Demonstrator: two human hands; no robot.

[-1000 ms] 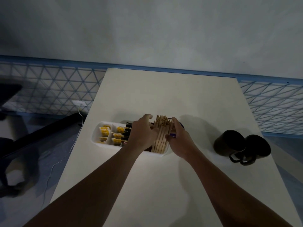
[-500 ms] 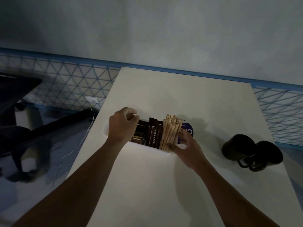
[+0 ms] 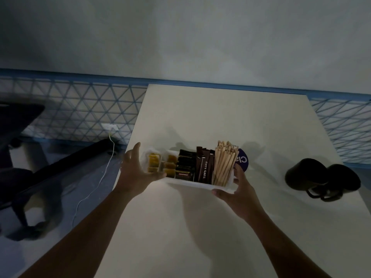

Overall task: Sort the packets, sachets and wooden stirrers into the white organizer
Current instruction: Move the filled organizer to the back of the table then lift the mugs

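Table (image 3: 200,227): pale top; both forearms are stretched over its near part.
Right hand (image 3: 239,190): closed round the right end of the white organizer (image 3: 192,183); thumb laid along the near wall, fingers bent up against the end wall.
Left hand (image 3: 138,171): spanned over the left end of the organizer, thumb at the near wall, forefinger reaching past the far side; blurred, read as a grip.
Organizer position: left of table centre, long side across the view; whether it is lifted or resting cannot be told.
Wooden stirrers (image 3: 223,165): stood upright in the rightmost compartment, fanned slightly.
Brown sachets (image 3: 204,167): upright just left of the stirrers, "CITY CAFE" printed on one.
Black packets (image 3: 185,167): stacked in rows in the next compartment left.
Yellow packets (image 3: 153,163): seen in the two leftmost compartments, blurred.
Purple disc (image 3: 243,160): partly hidden behind the right end, white lettering.
Black mugs (image 3: 303,173): two, lying together well to the right.
White cable (image 3: 100,181): trailed over the floor on the left, up to a wall socket (image 3: 110,127).
Blue lattice (image 3: 70,109): run along the foot of the far wall.
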